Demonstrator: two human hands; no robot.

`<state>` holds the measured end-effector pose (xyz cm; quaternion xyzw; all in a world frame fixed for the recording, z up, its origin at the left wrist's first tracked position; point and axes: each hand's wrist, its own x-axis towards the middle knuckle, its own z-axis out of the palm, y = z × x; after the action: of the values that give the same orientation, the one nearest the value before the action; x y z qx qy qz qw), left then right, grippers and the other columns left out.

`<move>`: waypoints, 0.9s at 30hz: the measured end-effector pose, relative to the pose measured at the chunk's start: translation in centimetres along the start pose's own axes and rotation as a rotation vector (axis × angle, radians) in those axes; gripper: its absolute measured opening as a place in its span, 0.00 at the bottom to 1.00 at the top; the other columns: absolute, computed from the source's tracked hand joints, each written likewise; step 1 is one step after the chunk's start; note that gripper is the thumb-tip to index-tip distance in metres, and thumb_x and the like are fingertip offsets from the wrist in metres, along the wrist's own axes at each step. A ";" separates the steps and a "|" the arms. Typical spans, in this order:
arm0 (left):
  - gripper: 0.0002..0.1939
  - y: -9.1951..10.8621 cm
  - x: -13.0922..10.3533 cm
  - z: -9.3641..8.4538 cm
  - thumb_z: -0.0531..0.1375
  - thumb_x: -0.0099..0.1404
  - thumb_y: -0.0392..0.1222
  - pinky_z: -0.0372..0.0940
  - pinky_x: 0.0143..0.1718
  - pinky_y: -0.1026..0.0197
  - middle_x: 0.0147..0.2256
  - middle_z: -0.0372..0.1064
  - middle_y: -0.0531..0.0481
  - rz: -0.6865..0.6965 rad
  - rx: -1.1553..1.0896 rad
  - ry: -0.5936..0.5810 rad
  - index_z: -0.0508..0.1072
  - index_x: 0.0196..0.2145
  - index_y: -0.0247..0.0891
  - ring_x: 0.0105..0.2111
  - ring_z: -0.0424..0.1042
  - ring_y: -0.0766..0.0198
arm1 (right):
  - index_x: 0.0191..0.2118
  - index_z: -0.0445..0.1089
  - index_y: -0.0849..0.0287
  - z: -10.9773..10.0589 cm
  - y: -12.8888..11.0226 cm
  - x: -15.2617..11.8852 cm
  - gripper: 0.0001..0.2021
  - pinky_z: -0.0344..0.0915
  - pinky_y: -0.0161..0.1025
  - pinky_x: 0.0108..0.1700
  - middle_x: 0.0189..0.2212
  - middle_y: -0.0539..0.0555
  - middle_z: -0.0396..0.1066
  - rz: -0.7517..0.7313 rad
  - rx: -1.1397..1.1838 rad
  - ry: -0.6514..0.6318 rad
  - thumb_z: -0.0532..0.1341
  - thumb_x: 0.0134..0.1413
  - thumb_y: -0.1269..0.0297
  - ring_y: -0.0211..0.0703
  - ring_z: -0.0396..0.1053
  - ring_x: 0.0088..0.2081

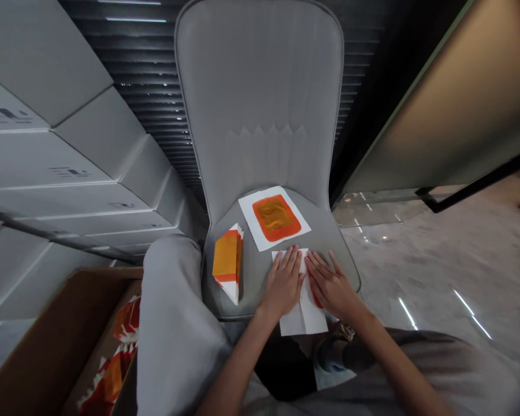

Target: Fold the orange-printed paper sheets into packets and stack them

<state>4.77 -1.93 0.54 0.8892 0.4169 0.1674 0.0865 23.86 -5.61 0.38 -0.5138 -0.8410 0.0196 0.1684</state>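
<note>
On the front of a grey chair seat [253, 245], my left hand [285, 282] lies flat on a white paper sheet [303, 320], fingers stretched forward. My right hand [331, 283] presses flat on the same sheet's right part, fingers spread, with some red print showing beside it. The sheet is partly folded and its front end hangs past the seat edge. Behind it lies a flat white sheet with an orange and gold square [272, 217]. At the seat's left rests a folded stack of orange, gold and white paper [227, 261].
A brown cardboard box [39, 341] at the lower left holds several folded orange and red papers [112, 375]. White boxes [39, 156] are stacked on the left. The chair's backrest [260, 86] rises behind the seat. A glass panel with a dark handle [481, 182] is at the right.
</note>
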 end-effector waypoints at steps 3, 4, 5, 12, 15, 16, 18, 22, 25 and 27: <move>0.29 0.2 -0.1 -0.2 0.44 0.77 0.44 0.42 0.72 0.45 0.72 0.43 0.44 -0.020 -0.011 0.002 0.47 0.72 0.36 0.72 0.42 0.57 | 0.73 0.46 0.54 -0.4 -0.5 -1.2 0.30 0.40 0.64 0.72 0.68 0.59 0.56 0.074 0.019 0.016 0.51 0.69 0.66 0.52 0.54 0.69; 0.29 0.3 -0.1 -0.2 0.44 0.77 0.44 0.42 0.71 0.45 0.72 0.43 0.43 -0.028 -0.012 -0.001 0.47 0.72 0.36 0.72 0.42 0.56 | 0.73 0.47 0.53 -0.4 -0.6 -1.6 0.30 0.41 0.65 0.71 0.68 0.58 0.57 0.096 0.028 0.020 0.52 0.69 0.65 0.52 0.54 0.69; 0.29 0.5 -0.1 -0.2 0.44 0.77 0.44 0.42 0.71 0.44 0.72 0.43 0.43 -0.037 -0.011 -0.004 0.48 0.71 0.35 0.72 0.42 0.55 | 0.72 0.48 0.53 -0.4 -0.8 -1.8 0.29 0.42 0.65 0.71 0.68 0.58 0.57 0.116 0.043 0.024 0.53 0.69 0.64 0.53 0.54 0.69; 0.28 1.1 -0.4 -0.1 0.44 0.77 0.42 0.45 0.70 0.41 0.71 0.45 0.41 -0.090 -0.001 0.007 0.50 0.71 0.34 0.72 0.44 0.53 | 0.62 0.65 0.55 0.3 -2.2 -0.7 0.20 0.65 0.58 0.62 0.59 0.61 0.70 0.358 0.480 0.216 0.57 0.67 0.61 0.54 0.69 0.59; 0.29 1.2 -0.6 0.1 0.45 0.76 0.41 0.47 0.70 0.41 0.71 0.44 0.38 -0.101 0.020 0.025 0.50 0.71 0.32 0.71 0.44 0.52 | 0.59 0.66 0.56 0.8 -2.2 0.3 0.21 0.72 0.53 0.54 0.53 0.62 0.74 0.536 0.771 0.294 0.60 0.64 0.55 0.53 0.74 0.52; 0.29 1.2 -0.7 0.0 0.46 0.76 0.41 0.48 0.69 0.41 0.71 0.45 0.38 -0.104 0.031 0.024 0.50 0.70 0.31 0.71 0.45 0.51 | 0.58 0.66 0.57 0.9 -2.0 0.5 0.23 0.74 0.52 0.51 0.52 0.63 0.75 0.592 0.846 0.313 0.62 0.61 0.52 0.53 0.76 0.50; 0.29 1.3 -0.8 -0.1 0.47 0.76 0.42 0.51 0.69 0.42 0.70 0.47 0.37 -0.121 0.054 0.019 0.52 0.70 0.30 0.71 0.48 0.51 | 0.56 0.67 0.58 1.1 -1.3 0.9 0.26 0.76 0.49 0.44 0.48 0.63 0.76 0.686 0.946 0.294 0.65 0.56 0.50 0.53 0.78 0.45; 0.28 1.8 -1.1 -0.8 0.47 0.76 0.46 0.54 0.67 0.44 0.69 0.51 0.35 -0.186 0.117 0.008 0.58 0.67 0.28 0.69 0.52 0.50 | 0.46 0.72 0.59 0.7 0.3 1.4 0.18 0.74 0.44 0.38 0.35 0.57 0.79 0.711 0.943 0.068 0.67 0.53 0.54 0.49 0.78 0.35; 0.27 2.0 -1.1 -1.6 0.49 0.75 0.46 0.55 0.67 0.46 0.65 0.58 0.32 -0.221 0.148 -0.026 0.65 0.63 0.24 0.67 0.58 0.49 | 0.41 0.75 0.58 0.2 0.9 2.2 0.09 0.72 0.43 0.41 0.35 0.56 0.79 0.591 0.792 0.006 0.61 0.59 0.61 0.48 0.77 0.36; 0.25 1.9 -1.1 -2.1 0.50 0.74 0.45 0.54 0.67 0.46 0.64 0.61 0.31 -0.232 0.158 -0.030 0.67 0.61 0.24 0.66 0.60 0.49 | 0.43 0.76 0.57 -0.1 1.0 3.1 0.11 0.70 0.45 0.46 0.39 0.56 0.79 0.457 0.600 0.027 0.57 0.63 0.66 0.48 0.76 0.40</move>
<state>4.69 -3.94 2.79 0.8414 0.5275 0.1098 0.0412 23.45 -2.48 1.05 -0.6161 -0.6593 0.2955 0.3138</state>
